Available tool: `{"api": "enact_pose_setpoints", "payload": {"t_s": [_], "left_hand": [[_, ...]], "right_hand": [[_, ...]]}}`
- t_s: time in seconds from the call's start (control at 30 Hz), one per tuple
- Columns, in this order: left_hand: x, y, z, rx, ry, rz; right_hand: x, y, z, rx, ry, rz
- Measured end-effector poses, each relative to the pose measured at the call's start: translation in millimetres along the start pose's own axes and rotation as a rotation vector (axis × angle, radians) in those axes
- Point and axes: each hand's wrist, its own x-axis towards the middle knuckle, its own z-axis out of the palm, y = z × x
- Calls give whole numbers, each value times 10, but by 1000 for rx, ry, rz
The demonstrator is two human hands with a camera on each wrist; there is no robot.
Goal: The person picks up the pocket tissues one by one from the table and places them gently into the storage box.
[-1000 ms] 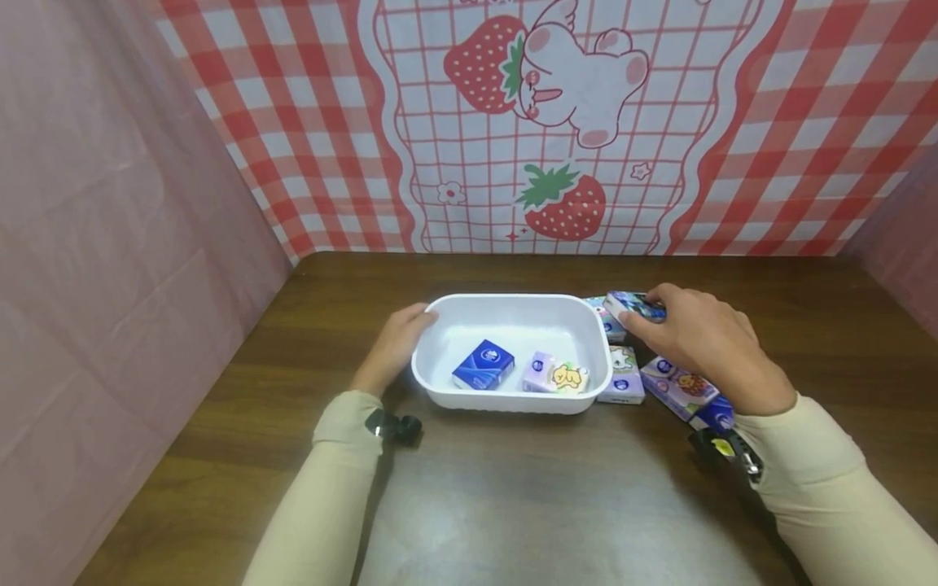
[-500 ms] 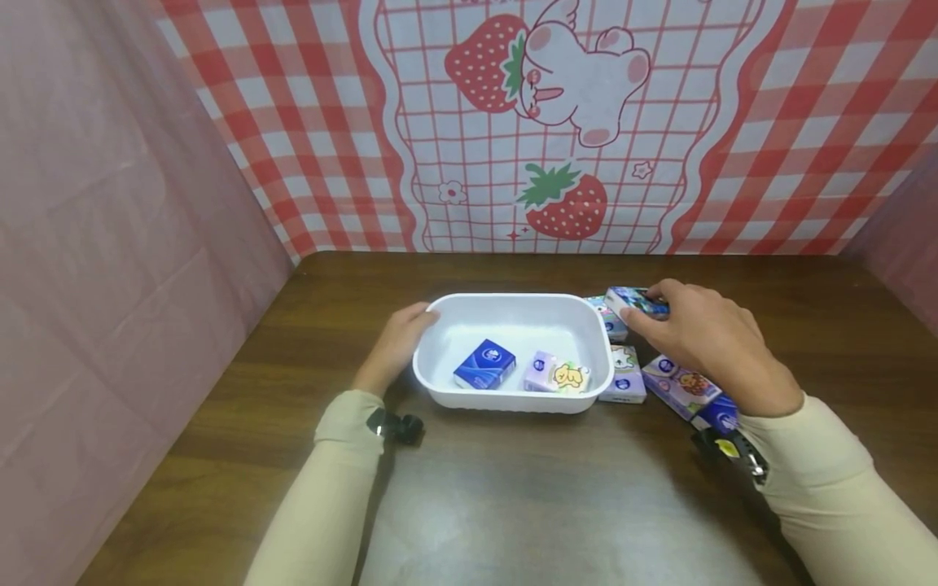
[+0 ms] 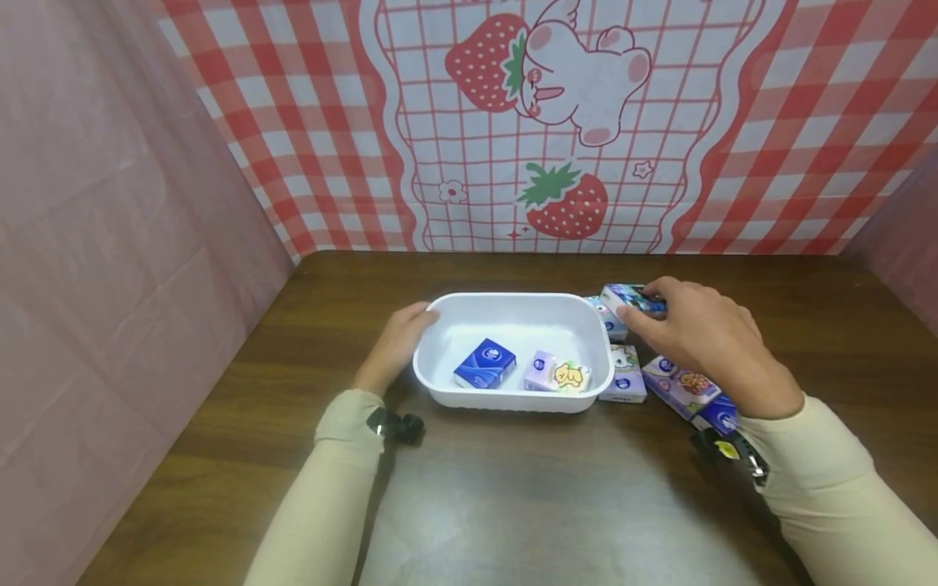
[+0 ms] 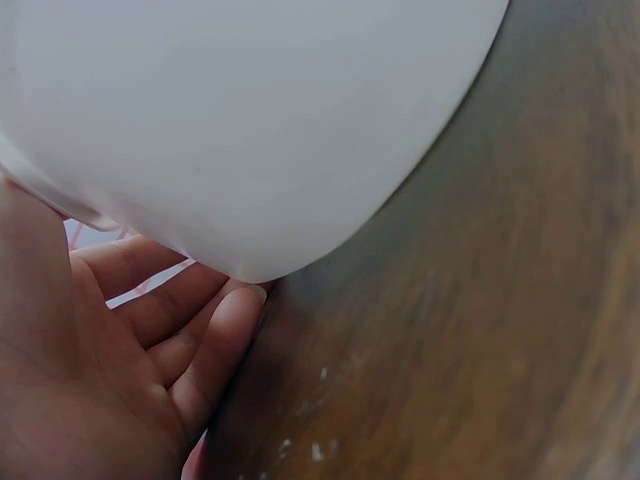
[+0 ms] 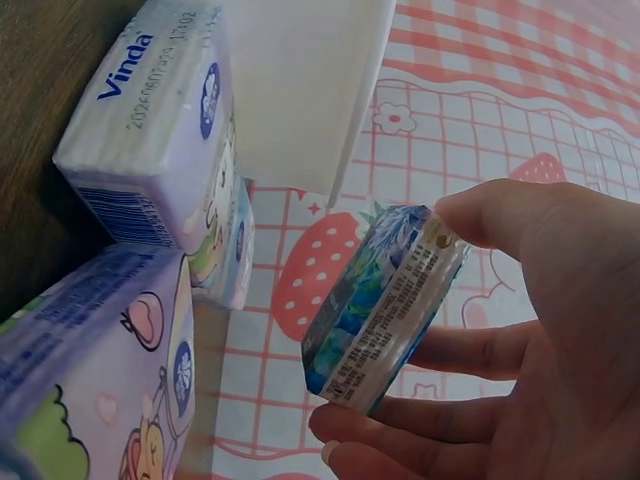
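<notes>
Closest to you, your cream sleeves (image 3: pixel 315 488) reached over the brown wooden table (image 3: pixel 513 496). By your right cuff lay a navy packet (image 3: pixel 716 415), with a cartoon-printed lilac packet (image 3: pixel 681 384) meeting its far edge; you could not have told whether one overlapped the other. Further in, the white tub (image 3: pixel 513 401) stood upright, holding a royal-blue packet (image 3: pixel 485 364) and, to its right, a yellow-bear packet (image 3: pixel 557 374). Just beside the tub's right end lay a pale purple packet (image 3: pixel 623 382). Your left hand (image 3: pixel 399 338) gripped the tub's left end, thumb at the rim and fingers bent against the outer wall. Your right hand (image 3: pixel 707 338) pinched a blue-green packet (image 5: pixel 385 310) between thumb and fingers, raised beyond the tub's far right corner, above a light-blue packet (image 3: pixel 612 323). Behind everything hung a red-and-white strawberry cloth (image 3: pixel 469 220).
</notes>
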Motion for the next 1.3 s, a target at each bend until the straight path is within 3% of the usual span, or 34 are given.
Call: {"api": "enact_pose_setpoints", "payload": {"t_s": [1.3], "left_hand": [[1,-14,-2,7,-7,11]], "right_hand": [[-104,-263,66,1,74,-104]]}}
